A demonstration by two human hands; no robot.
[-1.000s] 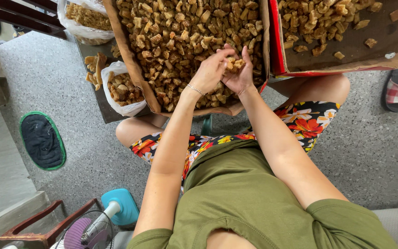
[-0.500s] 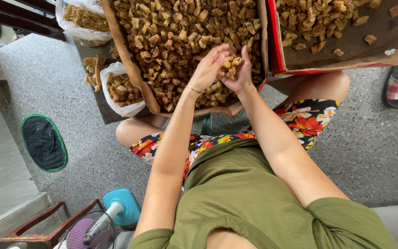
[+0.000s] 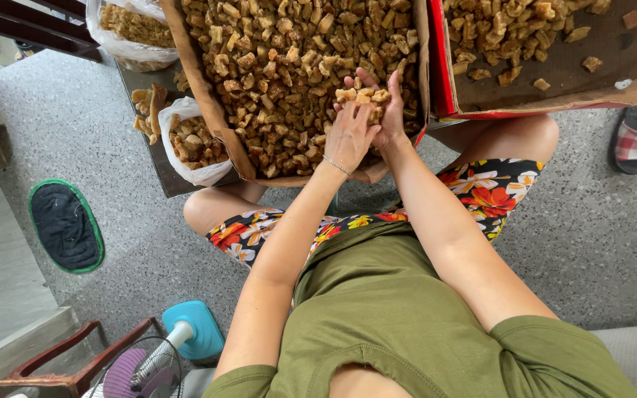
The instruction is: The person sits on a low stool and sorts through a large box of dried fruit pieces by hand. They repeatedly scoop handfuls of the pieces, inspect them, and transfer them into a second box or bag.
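While the left hand [image 3: 348, 136] and right hand [image 3: 386, 118] press together side by side, both are cupped shut around a small heap of golden-brown fried pieces [image 3: 363, 96], held just above the near right part of a large cardboard tray [image 3: 219, 125]. The heap is a loose clump with no clear long axis; fingers point away from the body. That tray is filled with the same chunks. Beside it on the right, a red-edged cardboard box [image 3: 440, 66] holds a thinner scatter of pieces. On the left, a white plastic bag [image 3: 186, 158] contains more chunks, and another bag [image 3: 123, 22] sits beyond it.
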